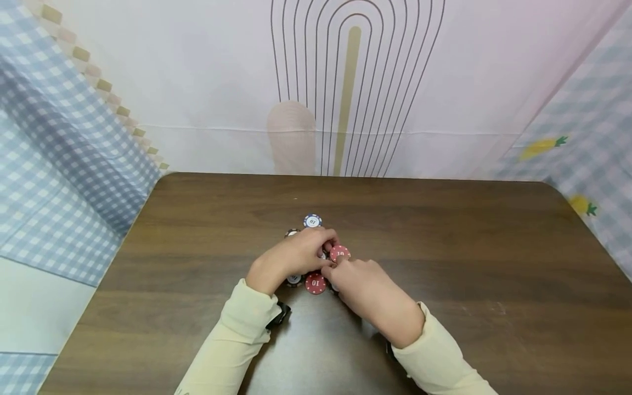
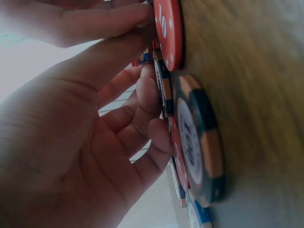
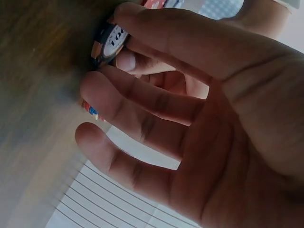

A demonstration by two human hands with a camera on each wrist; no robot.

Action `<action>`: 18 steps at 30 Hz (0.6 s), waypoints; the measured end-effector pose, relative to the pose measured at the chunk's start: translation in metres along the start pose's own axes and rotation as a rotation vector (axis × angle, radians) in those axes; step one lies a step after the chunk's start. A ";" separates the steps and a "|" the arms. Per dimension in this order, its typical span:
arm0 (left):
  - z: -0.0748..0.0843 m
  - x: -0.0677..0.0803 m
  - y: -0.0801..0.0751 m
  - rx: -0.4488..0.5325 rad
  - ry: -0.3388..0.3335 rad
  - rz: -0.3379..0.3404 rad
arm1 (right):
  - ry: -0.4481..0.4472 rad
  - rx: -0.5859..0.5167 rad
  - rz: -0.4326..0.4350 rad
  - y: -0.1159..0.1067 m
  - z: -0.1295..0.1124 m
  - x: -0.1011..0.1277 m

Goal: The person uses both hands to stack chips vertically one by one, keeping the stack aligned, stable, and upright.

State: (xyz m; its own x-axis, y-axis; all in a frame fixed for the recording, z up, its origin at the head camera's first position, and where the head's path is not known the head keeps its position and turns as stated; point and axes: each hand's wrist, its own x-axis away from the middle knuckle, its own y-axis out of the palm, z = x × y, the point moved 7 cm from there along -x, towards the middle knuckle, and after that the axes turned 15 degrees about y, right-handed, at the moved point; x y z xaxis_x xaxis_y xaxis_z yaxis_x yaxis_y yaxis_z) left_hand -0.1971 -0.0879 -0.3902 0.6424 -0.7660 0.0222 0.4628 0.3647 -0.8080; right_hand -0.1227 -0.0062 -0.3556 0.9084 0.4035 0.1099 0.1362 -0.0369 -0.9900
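My left hand arches over a cluster of poker chips, its middle fingertips resting against a black-and-orange chip and a red chip. A red 10 chip lies beside its thumb, whose tip is hidden. Across from it, my right hand pinches a black-and-orange 100 chip between thumb and forefinger; its other fingers are spread. Both hands' fingertips meet close together. Another red 10 chip shows just beyond the right fingers, and a large 100 chip lies below the left fingers.
A blue-and-white chip lies at the far side of the cluster. One dark chip is partly under the left wrist. The brown wooden table extends to both sides, with a white patterned cloth behind it.
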 end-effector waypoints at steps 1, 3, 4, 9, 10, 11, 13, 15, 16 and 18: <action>0.000 0.000 0.000 -0.002 0.000 0.000 | 0.003 0.006 0.002 0.001 -0.001 0.000; 0.000 0.000 0.001 0.005 -0.001 0.000 | 0.001 0.017 0.012 0.001 -0.002 0.000; 0.001 -0.001 0.001 0.007 -0.001 -0.001 | 0.000 0.024 0.019 0.002 -0.002 0.001; 0.001 -0.003 0.003 0.018 0.002 -0.011 | -0.011 0.068 0.028 0.004 -0.001 0.002; 0.001 -0.003 0.004 0.019 0.001 -0.012 | -0.012 0.075 0.025 0.005 -0.001 0.001; 0.001 -0.002 0.004 0.020 -0.002 -0.012 | -0.014 0.081 0.019 0.006 -0.001 0.001; 0.000 -0.001 0.004 0.020 -0.007 -0.009 | -0.020 0.089 0.009 0.007 -0.002 0.000; -0.001 0.000 0.004 0.021 -0.006 -0.002 | -0.031 0.099 0.002 0.008 -0.003 0.000; -0.001 0.000 0.004 0.021 -0.004 0.004 | -0.040 0.103 0.004 0.008 -0.003 0.000; -0.002 -0.001 0.004 0.019 0.003 0.014 | -0.052 0.108 0.008 0.007 -0.003 0.000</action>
State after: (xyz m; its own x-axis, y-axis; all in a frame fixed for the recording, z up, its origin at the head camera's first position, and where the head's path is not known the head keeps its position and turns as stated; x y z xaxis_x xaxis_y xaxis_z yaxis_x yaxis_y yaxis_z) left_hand -0.1968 -0.0866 -0.3942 0.6473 -0.7622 0.0095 0.4653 0.3853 -0.7969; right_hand -0.1204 -0.0089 -0.3621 0.8871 0.4505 0.1002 0.0834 0.0571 -0.9949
